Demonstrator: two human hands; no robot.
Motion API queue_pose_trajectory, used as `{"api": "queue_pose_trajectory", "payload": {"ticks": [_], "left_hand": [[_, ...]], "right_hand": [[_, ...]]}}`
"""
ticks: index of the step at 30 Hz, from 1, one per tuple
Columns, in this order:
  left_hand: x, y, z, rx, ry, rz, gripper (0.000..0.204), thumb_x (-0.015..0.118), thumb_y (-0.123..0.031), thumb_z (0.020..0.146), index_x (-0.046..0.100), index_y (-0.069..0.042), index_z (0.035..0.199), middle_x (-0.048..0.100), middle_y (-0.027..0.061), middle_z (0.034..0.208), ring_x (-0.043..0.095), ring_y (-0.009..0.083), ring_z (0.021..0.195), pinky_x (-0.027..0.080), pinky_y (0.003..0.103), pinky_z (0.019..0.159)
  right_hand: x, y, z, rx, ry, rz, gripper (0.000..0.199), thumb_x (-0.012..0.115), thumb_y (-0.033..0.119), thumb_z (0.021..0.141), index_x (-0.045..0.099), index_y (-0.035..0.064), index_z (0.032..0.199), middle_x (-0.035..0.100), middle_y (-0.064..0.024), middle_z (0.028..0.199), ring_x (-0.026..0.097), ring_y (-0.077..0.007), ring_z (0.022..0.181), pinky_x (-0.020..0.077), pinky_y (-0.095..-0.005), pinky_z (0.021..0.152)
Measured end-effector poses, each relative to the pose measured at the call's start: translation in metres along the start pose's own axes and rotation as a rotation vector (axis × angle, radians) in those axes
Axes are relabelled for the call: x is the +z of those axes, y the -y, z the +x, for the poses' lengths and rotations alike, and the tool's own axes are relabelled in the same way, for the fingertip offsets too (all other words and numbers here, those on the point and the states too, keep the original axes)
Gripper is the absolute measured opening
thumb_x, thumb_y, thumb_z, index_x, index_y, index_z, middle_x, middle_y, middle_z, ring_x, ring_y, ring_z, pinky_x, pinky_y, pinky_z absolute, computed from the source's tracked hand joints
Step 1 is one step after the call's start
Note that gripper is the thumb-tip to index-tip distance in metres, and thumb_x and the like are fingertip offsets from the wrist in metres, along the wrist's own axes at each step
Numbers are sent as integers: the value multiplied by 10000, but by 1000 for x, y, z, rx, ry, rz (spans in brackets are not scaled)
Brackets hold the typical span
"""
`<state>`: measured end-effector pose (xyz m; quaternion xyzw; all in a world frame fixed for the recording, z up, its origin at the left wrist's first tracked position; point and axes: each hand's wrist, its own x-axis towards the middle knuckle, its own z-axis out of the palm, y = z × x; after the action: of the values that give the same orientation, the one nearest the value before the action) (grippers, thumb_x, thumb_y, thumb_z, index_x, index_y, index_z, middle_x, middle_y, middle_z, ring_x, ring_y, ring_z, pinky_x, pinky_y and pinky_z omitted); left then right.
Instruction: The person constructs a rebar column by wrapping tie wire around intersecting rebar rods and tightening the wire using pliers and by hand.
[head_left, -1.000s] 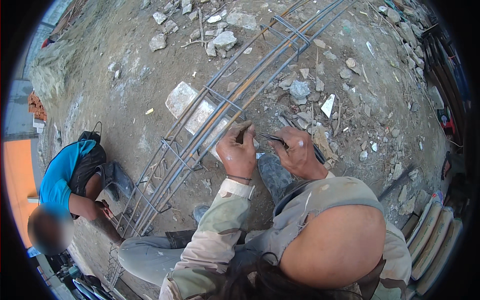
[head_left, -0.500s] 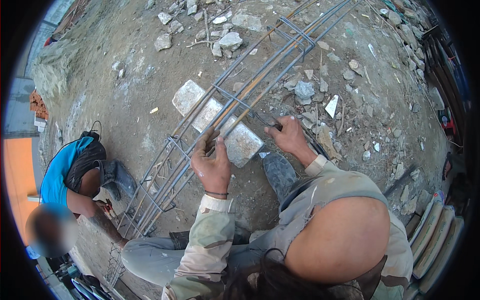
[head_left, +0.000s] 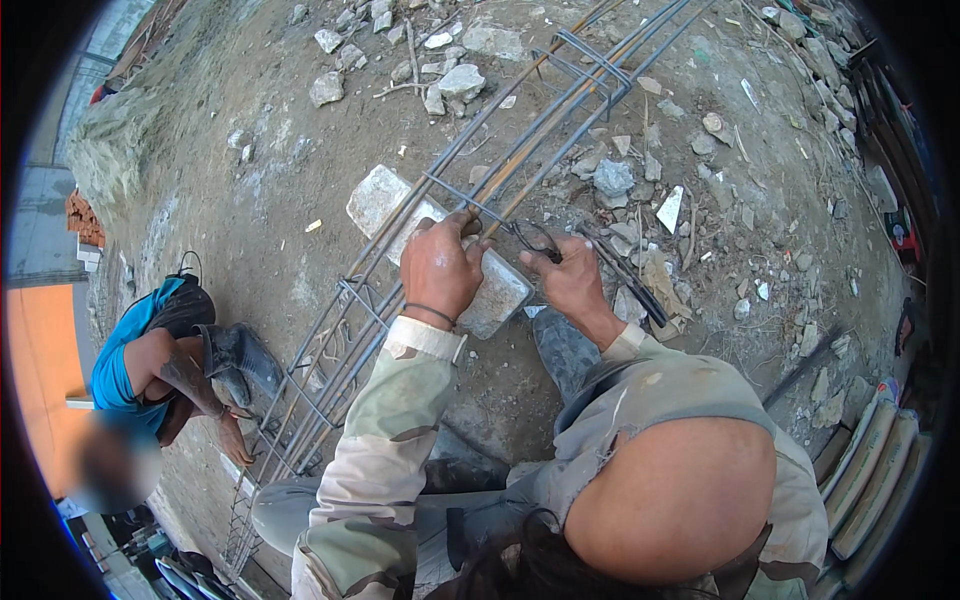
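Tying looks underway: the left hand [head_left: 440, 268] grips a stirrup [head_left: 462, 198] on the rebar cage [head_left: 400, 270], while the right hand [head_left: 572, 280] pinches thin binding wire [head_left: 530, 236] beside it, which next needs twisting tight.

Under you is bare dirt ground [head_left: 250, 200], dusty and uneven. A long rebar cage [head_left: 420, 270] lies across it, resting on a pale stone block [head_left: 385, 195]. Grey rocks [head_left: 460, 80] sit scattered at the top, and broken rubble [head_left: 680, 210] litters the dirt to your right.
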<state>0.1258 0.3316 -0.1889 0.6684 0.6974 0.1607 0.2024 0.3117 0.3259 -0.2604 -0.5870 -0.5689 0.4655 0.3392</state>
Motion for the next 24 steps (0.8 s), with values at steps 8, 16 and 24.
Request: {"api": "queue_pose_trajectory", "payload": {"ticks": [8,16,24], "left_hand": [[27,17,-5,48,-166,-78,250,786,-102,820,743,-23,1053,764,173,953,724,348,928,557,445,814],[39,17,-10,34,-269,-101,229,779,-83,815,745,-3,1027,756,183,932,702,364,932,538,451,837],[42,6,-12,-49,-401,-330,323,775,-136,814,724,-38,1118,778,128,891,684,333,935,481,431,910]], "right_hand": [[1,4,1,-157,11,74,202,769,142,831,756,-6,968,745,-170,931,718,-294,840,533,-399,763],[5,6,7,-527,-28,50,306,726,62,816,723,-33,1107,745,-168,1040,735,-307,982,560,-396,881],[7,-6,11,-367,75,123,318,681,79,883,716,-8,1187,764,-185,1018,757,-301,957,570,-372,856]]}}
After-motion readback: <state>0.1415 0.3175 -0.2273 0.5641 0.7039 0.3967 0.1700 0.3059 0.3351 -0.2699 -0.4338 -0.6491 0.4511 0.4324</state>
